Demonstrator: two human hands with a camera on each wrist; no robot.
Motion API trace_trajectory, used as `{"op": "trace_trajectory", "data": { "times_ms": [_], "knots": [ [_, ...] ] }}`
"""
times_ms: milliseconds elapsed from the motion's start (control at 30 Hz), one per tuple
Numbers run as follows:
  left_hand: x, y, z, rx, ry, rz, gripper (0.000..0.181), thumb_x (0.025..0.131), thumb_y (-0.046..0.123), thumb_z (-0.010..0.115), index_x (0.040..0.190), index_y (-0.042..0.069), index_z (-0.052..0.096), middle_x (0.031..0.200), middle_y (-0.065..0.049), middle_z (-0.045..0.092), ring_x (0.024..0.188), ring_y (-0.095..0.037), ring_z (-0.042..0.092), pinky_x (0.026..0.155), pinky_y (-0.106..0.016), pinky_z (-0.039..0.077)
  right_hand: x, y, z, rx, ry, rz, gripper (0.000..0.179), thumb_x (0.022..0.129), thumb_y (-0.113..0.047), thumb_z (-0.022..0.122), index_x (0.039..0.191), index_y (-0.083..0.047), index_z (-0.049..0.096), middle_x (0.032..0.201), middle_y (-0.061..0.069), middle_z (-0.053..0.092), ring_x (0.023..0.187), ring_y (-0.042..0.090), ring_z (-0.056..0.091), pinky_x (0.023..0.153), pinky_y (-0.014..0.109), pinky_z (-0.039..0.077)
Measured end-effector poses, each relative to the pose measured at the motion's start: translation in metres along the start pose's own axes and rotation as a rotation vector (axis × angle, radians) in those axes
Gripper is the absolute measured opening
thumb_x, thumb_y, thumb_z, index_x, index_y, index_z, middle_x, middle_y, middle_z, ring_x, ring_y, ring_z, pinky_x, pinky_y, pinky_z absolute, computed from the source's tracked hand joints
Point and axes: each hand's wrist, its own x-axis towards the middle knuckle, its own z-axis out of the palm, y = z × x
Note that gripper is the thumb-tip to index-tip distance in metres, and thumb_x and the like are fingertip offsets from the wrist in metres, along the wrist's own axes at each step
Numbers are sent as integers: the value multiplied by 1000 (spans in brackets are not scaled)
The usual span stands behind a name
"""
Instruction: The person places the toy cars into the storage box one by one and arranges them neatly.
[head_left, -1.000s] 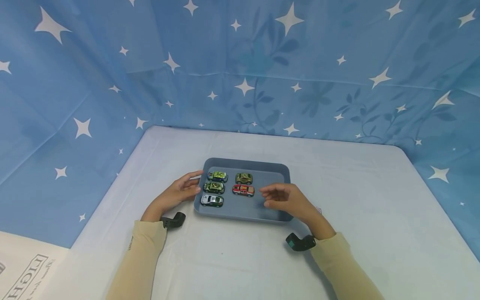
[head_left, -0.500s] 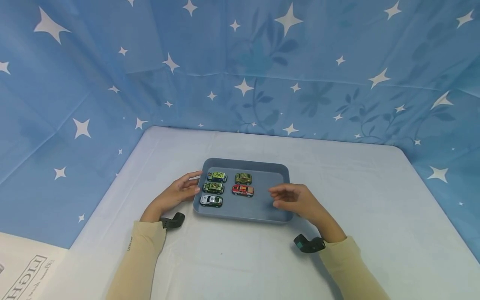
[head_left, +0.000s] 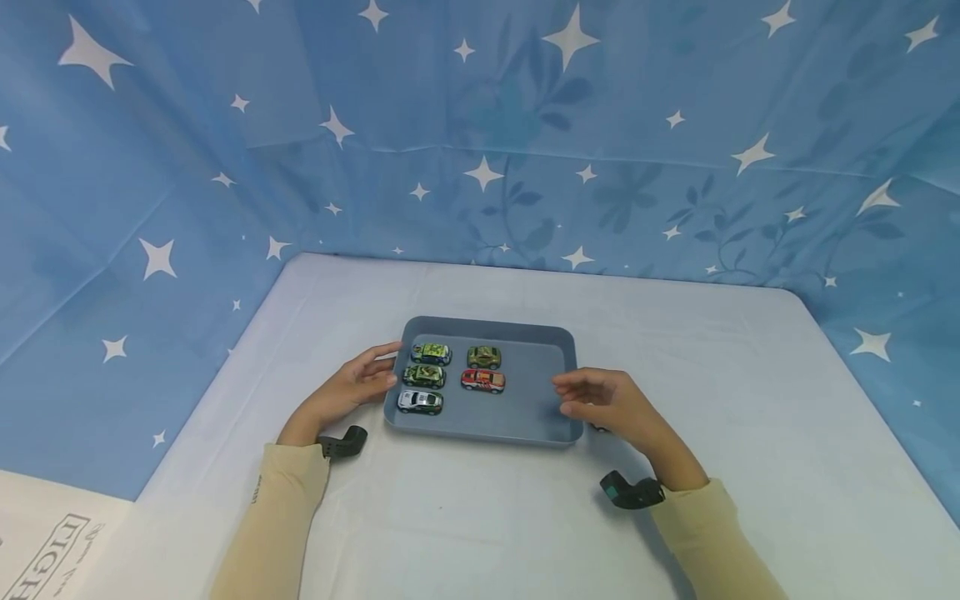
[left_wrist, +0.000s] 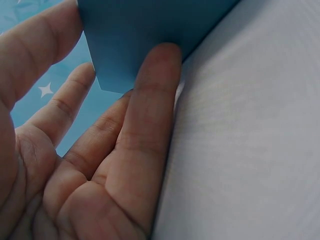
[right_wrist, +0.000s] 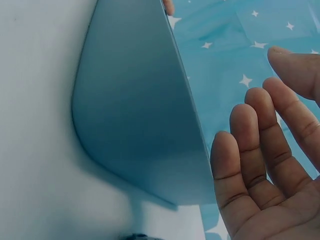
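Note:
A grey-blue tray (head_left: 487,429) holds several toy cars in two columns. On its left side are a yellow-green car (head_left: 431,353), a camouflage-green car (head_left: 424,376) and a white-and-green car (head_left: 420,402). Beside them sit an olive-gold car (head_left: 483,357) and a red-orange car (head_left: 483,381). My left hand (head_left: 348,387) rests with extended fingers (left_wrist: 152,95) against the tray's left outer wall. Over the tray's right rim hovers my right hand (head_left: 607,400), fingers loosely bent and nothing in them. Another toy car (head_left: 600,428) peeks out below it, mostly hidden.
The tray stands on a white-covered table (head_left: 480,517). A blue star-patterned curtain (head_left: 480,108) hangs behind and to the left. A dark wrist camera (head_left: 632,492) juts from my right wrist, another wrist camera (head_left: 343,442) from my left. Printed cloth (head_left: 60,542) lies at the lower left.
My right hand has moved right, from over the tray's interior to its right rim, uncovering part of the car outside. The left hand and the cars in the tray have stayed put.

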Motion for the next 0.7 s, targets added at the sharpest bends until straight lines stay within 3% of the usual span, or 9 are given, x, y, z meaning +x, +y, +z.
{"op": "trace_trajectory", "data": {
  "times_ms": [333, 700],
  "knots": [
    [1, -4, -1, 4, -8, 6, 69, 112, 21, 62, 172, 8, 29, 172, -29, 31, 154, -49, 38, 120, -60, 42, -11, 1, -10, -2, 19, 7, 38, 100, 0, 74, 133, 18, 66, 125, 35, 68, 107, 16, 71, 90, 23, 59],
    [0, -2, -1, 10, -13, 11, 69, 112, 21, 62, 172, 8, 29, 170, -31, 33, 154, -50, 39, 119, -61, 42, -21, 6, -20, -64, 60, -2, 34, 99, 2, 74, 131, 15, 68, 120, 26, 72, 102, 8, 70, 89, 21, 58]
  ]
}}
